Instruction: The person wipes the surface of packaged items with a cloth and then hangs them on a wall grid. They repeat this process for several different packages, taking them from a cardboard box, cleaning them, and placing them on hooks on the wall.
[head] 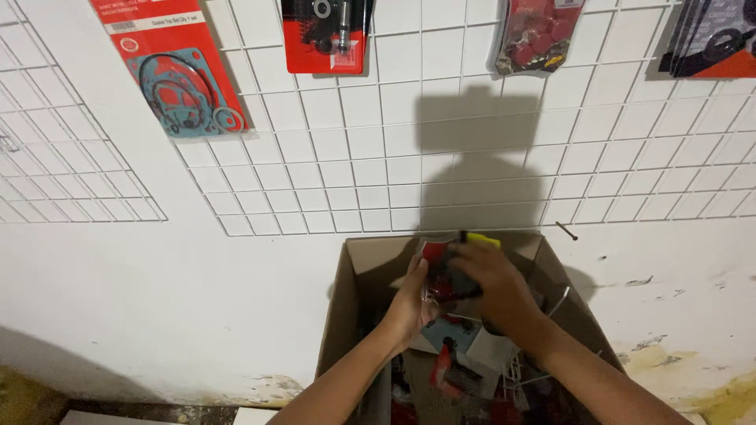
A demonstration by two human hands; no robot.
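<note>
On the white wall, at about ten o'clock from the hands, a red card with a blue gasket set (pixel 179 71) hangs on the white wire grid (pixel 378 165). Toward twelve o'clock hangs a red-and-black parts pack (pixel 324 33), then a clear bag of red pieces (pixel 534 33) at one o'clock, and a dark packet (pixel 713 38) at the far two o'clock corner.

Below, an open cardboard box (pixel 346 315) stands against the wall, filled with red and black packaged parts. Above its opening the left hand (pixel 411 303) is curled, fingers bent around the left edge of a small packet (pixel 442 271), red and black with a yellow tab at its top. The packet stands roughly upright, long axis running six to twelve o'clock, yellow end pointing up at the wall. The right hand (pixel 496 287) lies closed over the packet's right side and front, fingers wrapped across it, covering much of it.
</note>
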